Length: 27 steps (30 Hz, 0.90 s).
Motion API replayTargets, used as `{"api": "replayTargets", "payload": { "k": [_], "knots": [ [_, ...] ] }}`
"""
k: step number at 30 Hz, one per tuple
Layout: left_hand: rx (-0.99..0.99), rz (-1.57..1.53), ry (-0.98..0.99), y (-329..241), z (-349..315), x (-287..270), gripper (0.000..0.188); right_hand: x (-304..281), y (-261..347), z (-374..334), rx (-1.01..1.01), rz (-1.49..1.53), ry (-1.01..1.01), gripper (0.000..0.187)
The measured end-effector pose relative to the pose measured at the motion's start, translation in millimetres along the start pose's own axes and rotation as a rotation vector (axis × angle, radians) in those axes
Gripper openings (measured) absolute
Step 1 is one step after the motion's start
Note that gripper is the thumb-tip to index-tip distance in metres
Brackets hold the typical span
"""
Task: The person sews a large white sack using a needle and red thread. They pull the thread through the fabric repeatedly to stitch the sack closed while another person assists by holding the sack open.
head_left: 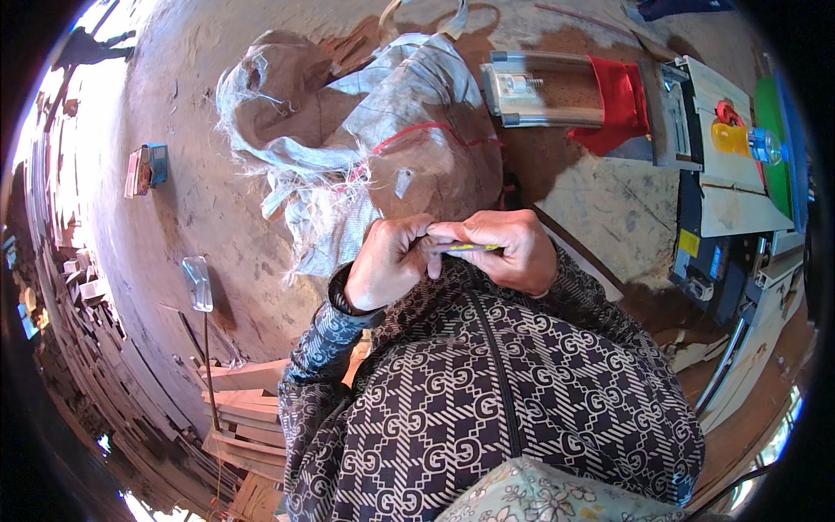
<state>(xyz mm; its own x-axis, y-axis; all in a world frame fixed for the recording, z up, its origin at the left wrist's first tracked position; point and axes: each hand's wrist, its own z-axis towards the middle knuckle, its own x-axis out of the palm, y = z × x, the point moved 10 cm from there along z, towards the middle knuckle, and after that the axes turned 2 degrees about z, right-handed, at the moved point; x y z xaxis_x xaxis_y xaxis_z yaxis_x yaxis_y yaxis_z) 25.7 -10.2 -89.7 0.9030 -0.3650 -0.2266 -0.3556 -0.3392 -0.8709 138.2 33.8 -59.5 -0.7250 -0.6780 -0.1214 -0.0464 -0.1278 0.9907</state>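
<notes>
In front of my chest, my left hand [380, 263] and my right hand [519, 248] are close together, fingers closed. Pinched between them is a short, thin, slender piece with a yellow side [472, 247]. Its kind cannot be made out, and my right fingers cover part of it. The fingertips of my left hand grip its left end. Just beyond my hands stands a large, frayed, whitish woven sack [426, 96], its mouth folded open and a red cord across it.
At the right is a metal-framed machine [557, 87] draped with a red cloth [619, 104]; a bottle of yellow liquid [731, 137] lies past it. On the left floor are a small box [146, 170] and a clear plastic container [198, 284]. Planks [248, 413] lie lower left.
</notes>
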Motion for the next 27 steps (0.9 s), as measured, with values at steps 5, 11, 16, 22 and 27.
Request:
{"api": "replayTargets", "payload": {
  "k": [5,11,16,22,27],
  "knots": [
    [-0.086,-0.041,-0.145,-7.7,-10.7,-27.4,0.014,-12.1,-22.0,6.3,0.122,-0.08,-0.095,0.018],
    [0.085,-0.216,-0.657,10.2,-24.6,-194.3,0.021,-29.9,-77.5,31.6,0.119,-0.156,-0.282,0.019],
    [-0.166,-0.224,-0.266,152.1,12.1,-155.7,0.02,-2.3,-97.4,50.9,0.118,-0.209,-0.138,0.017],
    [-0.12,-0.895,-0.112,183.8,-14.8,-80.9,0.032,5.8,-107.0,58.4,0.129,-0.21,-0.12,0.013],
    [-0.138,-0.909,-0.223,197.1,-30.7,-64.8,0.031,12.5,-114.7,59.5,0.141,-0.091,-0.164,0.012]
  ]
}}
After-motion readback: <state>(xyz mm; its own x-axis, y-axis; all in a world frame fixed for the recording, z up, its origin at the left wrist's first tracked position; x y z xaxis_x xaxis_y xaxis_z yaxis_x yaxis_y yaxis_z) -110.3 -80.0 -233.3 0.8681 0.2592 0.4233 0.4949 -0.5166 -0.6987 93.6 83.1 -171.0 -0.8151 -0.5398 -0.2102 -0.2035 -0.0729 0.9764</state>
